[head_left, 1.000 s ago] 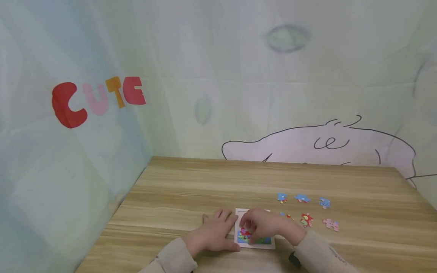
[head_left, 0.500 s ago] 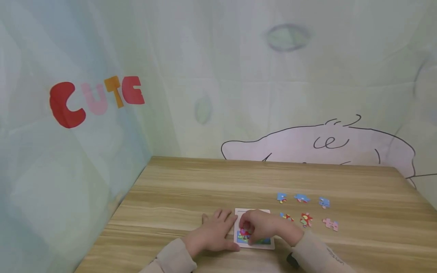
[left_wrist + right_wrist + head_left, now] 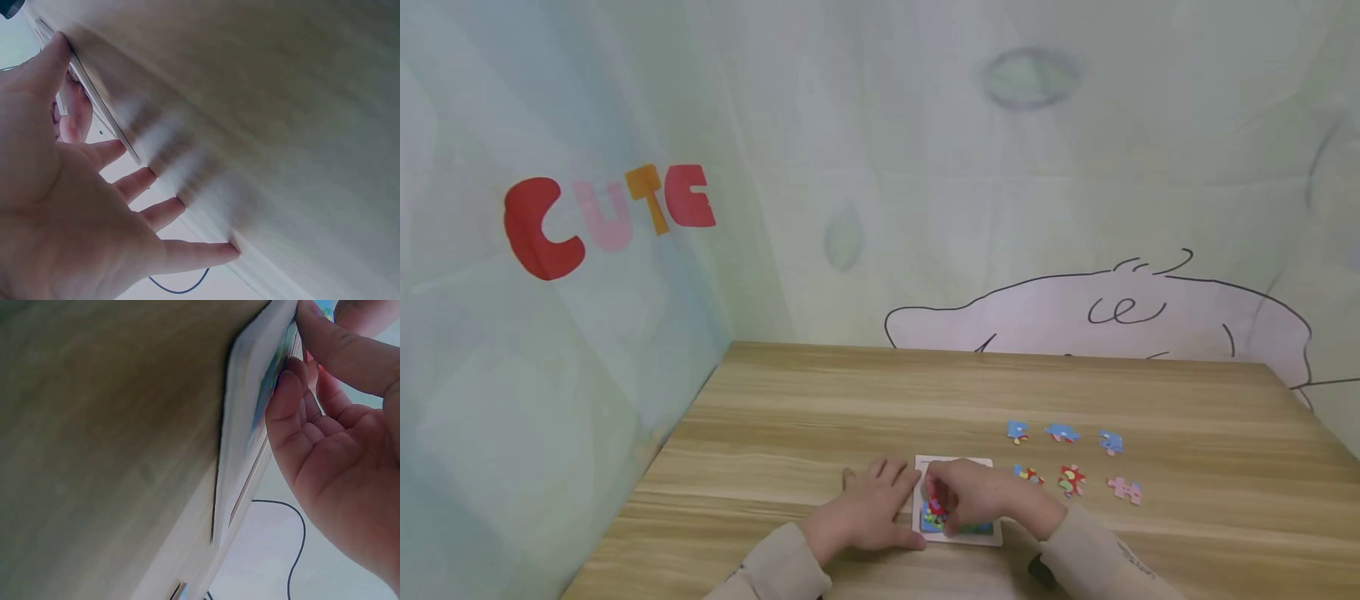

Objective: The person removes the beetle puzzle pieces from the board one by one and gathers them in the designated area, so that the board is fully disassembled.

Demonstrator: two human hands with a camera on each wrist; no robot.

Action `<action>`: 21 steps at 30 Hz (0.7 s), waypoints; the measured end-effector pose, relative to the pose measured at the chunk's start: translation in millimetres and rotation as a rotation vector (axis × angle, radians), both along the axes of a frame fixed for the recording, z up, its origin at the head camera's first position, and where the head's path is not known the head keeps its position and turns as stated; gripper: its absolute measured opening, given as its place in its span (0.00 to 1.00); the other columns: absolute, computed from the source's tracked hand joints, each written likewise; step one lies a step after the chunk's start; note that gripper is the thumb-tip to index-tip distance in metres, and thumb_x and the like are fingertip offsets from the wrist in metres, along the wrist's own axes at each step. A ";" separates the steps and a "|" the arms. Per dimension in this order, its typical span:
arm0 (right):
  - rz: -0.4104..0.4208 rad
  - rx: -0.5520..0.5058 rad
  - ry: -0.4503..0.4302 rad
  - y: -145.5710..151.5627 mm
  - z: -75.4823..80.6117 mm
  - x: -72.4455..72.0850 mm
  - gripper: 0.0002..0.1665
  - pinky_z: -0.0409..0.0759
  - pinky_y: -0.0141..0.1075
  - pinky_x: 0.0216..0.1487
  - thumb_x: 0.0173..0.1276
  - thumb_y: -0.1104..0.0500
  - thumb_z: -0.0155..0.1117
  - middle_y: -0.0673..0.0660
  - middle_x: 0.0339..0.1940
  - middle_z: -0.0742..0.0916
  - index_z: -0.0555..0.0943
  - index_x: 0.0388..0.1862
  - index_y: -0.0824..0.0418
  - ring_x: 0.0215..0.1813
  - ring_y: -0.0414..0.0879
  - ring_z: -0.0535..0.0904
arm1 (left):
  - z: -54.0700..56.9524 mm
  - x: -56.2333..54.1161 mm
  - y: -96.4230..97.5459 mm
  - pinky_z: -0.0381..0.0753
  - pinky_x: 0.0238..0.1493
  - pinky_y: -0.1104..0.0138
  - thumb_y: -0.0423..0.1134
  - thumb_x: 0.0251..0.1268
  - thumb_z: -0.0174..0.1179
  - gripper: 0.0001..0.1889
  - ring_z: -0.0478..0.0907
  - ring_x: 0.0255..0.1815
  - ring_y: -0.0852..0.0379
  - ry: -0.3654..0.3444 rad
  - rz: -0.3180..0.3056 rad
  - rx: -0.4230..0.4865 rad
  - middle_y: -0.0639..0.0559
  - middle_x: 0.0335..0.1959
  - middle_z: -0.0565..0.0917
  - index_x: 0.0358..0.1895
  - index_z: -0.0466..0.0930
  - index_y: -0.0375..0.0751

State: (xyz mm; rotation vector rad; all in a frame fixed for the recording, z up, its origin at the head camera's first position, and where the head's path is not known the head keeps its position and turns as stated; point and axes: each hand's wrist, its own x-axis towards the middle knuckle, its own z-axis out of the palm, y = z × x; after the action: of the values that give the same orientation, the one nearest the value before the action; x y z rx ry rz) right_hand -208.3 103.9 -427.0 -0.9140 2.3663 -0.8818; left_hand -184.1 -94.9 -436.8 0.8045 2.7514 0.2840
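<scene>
A small white-framed puzzle board lies on the table, its lower part filled with blue and green picture. My left hand rests beside it with straight, spread fingers; in the left wrist view the thumb and index finger touch the frame's left edge. Over the board, my right hand has curled fingers and pinches a red-and-blue puzzle piece at the left part of the picture. The fingers hide most of that piece and the board's middle. In the right wrist view, the right hand's fingertips are close against the board.
Several loose puzzle pieces lie in two rows right of the board, among them a blue one, a red one and a pink one. The wooden table meets printed cloth walls at the left and back.
The red-and-blue piece at my right fingertips now looks slightly tilted up. Both hands otherwise stay in place; the head view has shifted slightly.
</scene>
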 end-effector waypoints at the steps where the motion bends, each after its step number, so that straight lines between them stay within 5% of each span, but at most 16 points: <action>1: 0.001 -0.001 0.002 0.3 -0.1 -0.1 0.24 0.72 0.28 0.31 0.47 0.72 0.76 0.46 0.26 0.77 0.71 0.33 0.55 0.28 0.35 0.70 | 0.2 -0.2 -0.1 0.57 0.54 0.26 0.68 0.53 0.62 0.46 0.57 0.71 0.38 0.003 -0.001 0.000 0.42 0.70 0.63 0.71 0.62 0.44; 21: 0.030 -0.073 -0.003 6.1 -0.6 -2.6 0.08 0.73 0.28 0.32 0.65 0.68 0.62 0.44 0.25 0.77 0.74 0.34 0.57 0.28 0.33 0.71 | -0.1 -0.6 -1.6 0.56 0.54 0.25 0.69 0.54 0.59 0.46 0.55 0.72 0.38 -0.020 0.002 0.006 0.42 0.72 0.61 0.72 0.62 0.45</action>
State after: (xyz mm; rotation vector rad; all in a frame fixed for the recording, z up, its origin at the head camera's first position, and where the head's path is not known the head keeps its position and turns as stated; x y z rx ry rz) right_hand -210.9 110.0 -427.6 -0.9743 2.3251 -0.9628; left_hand -184.7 -96.5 -436.9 0.7961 2.7340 0.2999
